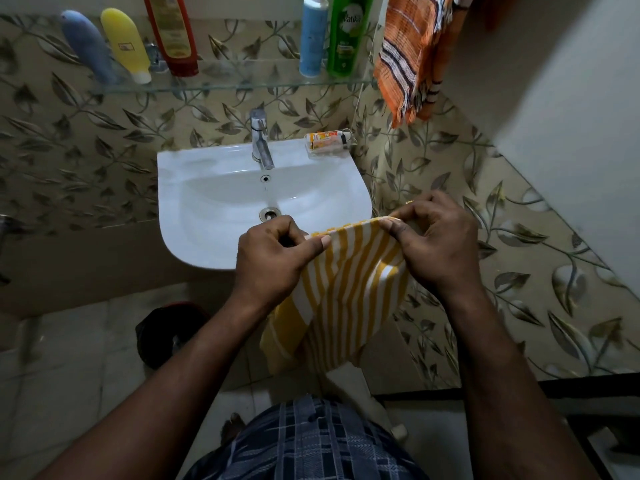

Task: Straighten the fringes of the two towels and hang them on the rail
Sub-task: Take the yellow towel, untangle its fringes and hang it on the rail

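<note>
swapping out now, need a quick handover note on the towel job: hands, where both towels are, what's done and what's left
Left hand: grip pinched on the top edge of the yellow striped towel.
Right hand: grip pinched on the same edge, stretching it flat in front of the sink.
Orange checked towel: already hanging at upper right, fringe down; the rail itself is out of view.
Left: finish the yellow towel's fringe, which is not visible here, then hang it beside the orange one.

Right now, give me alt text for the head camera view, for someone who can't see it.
Both hands, left hand and right hand, pinch the top edge of a yellow-and-white striped towel in front of a white sink. An orange checked towel hangs at upper right, beside a glass shelf of bottles.
</note>
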Demonstrator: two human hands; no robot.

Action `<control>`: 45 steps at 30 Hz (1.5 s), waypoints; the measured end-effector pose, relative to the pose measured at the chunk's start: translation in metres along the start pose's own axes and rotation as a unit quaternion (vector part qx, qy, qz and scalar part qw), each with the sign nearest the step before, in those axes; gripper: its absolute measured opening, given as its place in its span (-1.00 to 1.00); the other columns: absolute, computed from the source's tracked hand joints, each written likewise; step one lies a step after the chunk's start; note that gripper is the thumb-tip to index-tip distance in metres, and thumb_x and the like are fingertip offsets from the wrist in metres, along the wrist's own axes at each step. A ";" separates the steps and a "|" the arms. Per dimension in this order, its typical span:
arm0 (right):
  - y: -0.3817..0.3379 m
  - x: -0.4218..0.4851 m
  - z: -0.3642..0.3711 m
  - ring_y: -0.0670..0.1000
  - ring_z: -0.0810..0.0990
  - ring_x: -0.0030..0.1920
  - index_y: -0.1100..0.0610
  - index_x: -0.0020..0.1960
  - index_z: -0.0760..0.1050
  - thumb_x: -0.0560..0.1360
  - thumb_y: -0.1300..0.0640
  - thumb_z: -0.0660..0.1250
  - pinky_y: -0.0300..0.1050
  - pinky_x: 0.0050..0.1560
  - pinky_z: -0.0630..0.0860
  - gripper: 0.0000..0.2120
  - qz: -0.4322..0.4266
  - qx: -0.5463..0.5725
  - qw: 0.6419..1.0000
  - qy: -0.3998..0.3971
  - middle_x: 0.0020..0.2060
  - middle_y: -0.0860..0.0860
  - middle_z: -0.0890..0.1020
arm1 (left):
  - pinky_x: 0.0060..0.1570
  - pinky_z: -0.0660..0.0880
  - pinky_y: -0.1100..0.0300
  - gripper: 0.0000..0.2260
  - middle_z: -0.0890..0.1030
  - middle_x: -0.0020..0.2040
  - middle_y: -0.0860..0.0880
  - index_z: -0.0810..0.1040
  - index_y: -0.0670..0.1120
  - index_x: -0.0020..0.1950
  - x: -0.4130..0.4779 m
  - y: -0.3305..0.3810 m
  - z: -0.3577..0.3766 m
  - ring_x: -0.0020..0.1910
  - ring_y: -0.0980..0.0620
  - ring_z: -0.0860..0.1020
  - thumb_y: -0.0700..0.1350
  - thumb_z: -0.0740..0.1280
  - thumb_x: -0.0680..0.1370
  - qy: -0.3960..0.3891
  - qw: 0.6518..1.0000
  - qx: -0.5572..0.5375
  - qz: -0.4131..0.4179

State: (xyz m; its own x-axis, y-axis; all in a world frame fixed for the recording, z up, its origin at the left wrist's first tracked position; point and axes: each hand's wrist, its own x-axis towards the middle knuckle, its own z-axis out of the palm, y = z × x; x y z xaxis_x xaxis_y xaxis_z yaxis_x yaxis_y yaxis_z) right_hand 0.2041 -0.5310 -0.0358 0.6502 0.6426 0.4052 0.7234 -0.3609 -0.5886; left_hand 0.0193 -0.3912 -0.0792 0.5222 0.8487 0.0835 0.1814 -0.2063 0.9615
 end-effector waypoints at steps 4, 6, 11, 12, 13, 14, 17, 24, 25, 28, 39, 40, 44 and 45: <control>-0.003 -0.001 0.013 -0.02 0.61 -0.03 0.07 0.01 0.75 0.44 0.09 0.60 -0.19 0.03 0.52 -0.84 0.033 -0.009 0.998 0.044 -0.08 -0.01 0.62 | -0.33 0.51 0.18 -0.66 0.63 -0.36 0.09 0.50 0.01 -0.38 -0.001 0.007 0.005 -0.33 0.14 0.60 -0.07 0.61 0.47 0.007 0.997 0.048 0.055; -0.008 -0.005 0.021 -0.07 0.57 -0.01 0.06 0.05 0.75 0.45 0.15 0.58 -0.44 0.04 0.41 -0.82 0.039 -0.013 0.996 0.083 -0.05 -0.01 0.60 | -0.32 0.52 0.16 -0.74 0.61 -0.35 0.06 0.54 -0.02 -0.27 -0.001 0.013 0.009 -0.33 0.12 0.58 -0.08 0.60 0.48 -0.005 0.997 0.044 0.069; -0.012 -0.010 0.029 -0.16 0.47 -0.10 0.12 -0.09 0.70 0.41 0.35 0.44 -0.62 0.00 0.29 -0.82 0.029 -0.026 0.987 0.157 -0.09 -0.01 0.55 | 0.04 0.68 0.00 -0.83 0.75 -0.22 0.02 0.75 0.03 0.05 0.003 0.015 0.014 -0.13 0.04 0.73 -0.08 0.61 0.48 -0.022 0.998 -0.036 -0.048; -0.010 -0.011 0.029 -0.12 0.51 -0.11 0.12 -0.12 0.70 0.39 0.37 0.41 -0.61 -0.01 0.30 -0.80 0.034 -0.024 0.987 0.158 -0.10 0.00 0.57 | 0.08 0.68 -0.06 -0.89 0.76 -0.19 0.04 0.78 0.03 -0.02 0.004 0.012 0.014 -0.09 0.03 0.74 -0.07 0.61 0.48 -0.018 0.996 -0.052 -0.072; -0.008 -0.010 0.029 -0.08 0.54 -0.11 0.11 -0.14 0.70 0.38 0.38 0.39 -0.60 0.00 0.31 -0.78 0.038 -0.022 0.987 0.155 -0.11 0.01 0.58 | 0.11 0.68 -0.09 -0.94 0.76 -0.17 0.06 0.79 0.04 -0.08 0.005 0.010 0.014 -0.07 0.04 0.74 -0.08 0.61 0.47 -0.012 0.994 -0.061 -0.090; -0.007 -0.010 0.029 -0.07 0.55 -0.10 0.10 -0.15 0.71 0.37 0.39 0.39 -0.59 0.00 0.31 -0.77 0.037 -0.021 0.988 0.146 -0.11 0.01 0.58 | 0.12 0.68 -0.10 -0.95 0.77 -0.17 0.08 0.79 0.04 -0.11 0.006 0.010 0.013 -0.06 0.06 0.74 -0.08 0.61 0.47 -0.006 0.993 -0.066 -0.100; -0.009 -0.011 0.029 -0.10 0.54 -0.09 0.10 -0.11 0.75 0.39 0.38 0.42 -0.53 -0.01 0.37 -0.77 -0.023 0.008 0.997 0.078 -0.11 -0.03 0.56 | 0.07 0.69 0.00 -0.96 0.76 -0.18 0.09 0.79 0.03 -0.11 0.004 0.014 0.014 -0.10 0.14 0.72 -0.10 0.61 0.48 0.000 0.996 -0.040 -0.077; -0.019 -0.006 0.025 -0.03 0.56 0.08 0.08 0.20 0.70 0.48 0.00 0.49 -0.08 0.13 0.56 -0.67 -0.107 0.068 0.971 -0.201 0.06 0.03 0.51 | -0.12 0.49 0.45 -0.94 0.72 -0.17 0.19 0.79 -0.05 -0.03 0.008 0.022 0.004 -0.12 0.31 0.67 -0.17 0.56 0.52 -0.117 0.984 0.057 0.118; -0.017 -0.003 0.022 0.00 0.57 0.06 0.06 0.15 0.72 0.47 -0.03 0.51 -0.04 0.11 0.56 -0.71 -0.101 0.068 0.964 -0.237 0.03 0.01 0.52 | -0.10 0.52 0.40 -0.94 0.73 -0.14 0.16 0.79 -0.05 -0.02 0.009 0.021 0.000 -0.10 0.28 0.68 -0.15 0.55 0.52 -0.145 0.976 0.068 0.145; -0.015 0.002 0.014 0.00 0.62 -0.04 0.03 -0.09 0.73 0.44 -0.02 0.61 0.08 0.00 0.57 -0.84 -0.060 0.081 0.951 -0.292 -0.09 -0.03 0.60 | -0.05 0.61 0.15 -0.92 0.76 -0.10 0.11 0.78 -0.05 0.02 0.014 0.019 -0.008 -0.06 0.16 0.70 -0.13 0.51 0.56 -0.202 0.960 0.072 0.178; -0.026 0.004 -0.011 -0.03 0.63 0.02 0.02 -0.09 0.71 0.47 0.03 0.53 -0.07 0.06 0.56 -0.92 -0.068 0.177 0.960 -0.207 -0.04 -0.03 0.61 | -0.04 0.48 0.36 -0.76 0.63 -0.14 0.24 0.65 -0.08 0.02 0.005 0.006 -0.015 -0.12 0.20 0.61 -0.41 0.40 0.52 -0.152 0.961 0.070 0.221; -0.029 0.005 -0.014 -0.02 0.62 0.03 0.02 -0.09 0.71 0.47 0.04 0.53 -0.09 0.06 0.56 -0.93 -0.072 0.180 0.958 -0.209 -0.03 -0.02 0.61 | -0.04 0.47 0.41 -0.76 0.62 -0.11 0.29 0.68 -0.08 0.05 0.005 0.008 -0.014 -0.10 0.26 0.59 -0.39 0.42 0.51 -0.128 0.957 0.096 0.241; -0.033 0.009 -0.022 -0.05 0.61 0.04 0.05 -0.07 0.71 0.48 0.01 0.52 -0.17 0.06 0.52 -0.88 -0.091 0.185 0.955 -0.211 -0.02 0.00 0.61 | -0.02 0.55 0.30 -0.68 0.68 0.08 0.10 0.70 0.01 0.22 0.009 0.009 -0.014 -0.01 0.17 0.60 -0.28 0.41 0.53 -0.187 0.945 0.097 0.248; -0.033 0.009 -0.024 -0.05 0.61 0.04 0.04 -0.07 0.70 0.47 -0.02 0.51 -0.15 0.07 0.53 -0.86 -0.093 0.185 0.956 -0.206 -0.01 -0.01 0.61 | -0.01 0.55 0.27 -0.70 0.66 0.12 0.07 0.69 0.04 0.24 0.010 0.009 -0.017 0.01 0.13 0.61 -0.22 0.41 0.55 -0.244 0.944 0.060 0.215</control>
State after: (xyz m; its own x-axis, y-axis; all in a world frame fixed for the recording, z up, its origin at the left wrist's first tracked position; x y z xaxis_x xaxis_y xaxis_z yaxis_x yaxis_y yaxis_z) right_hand 0.1920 -0.5292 0.0043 0.3169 0.9119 0.2607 0.6363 -0.0006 -0.7714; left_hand 0.0125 -0.3763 -0.0650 0.8854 0.3542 0.3009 -0.0575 -0.5591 0.8271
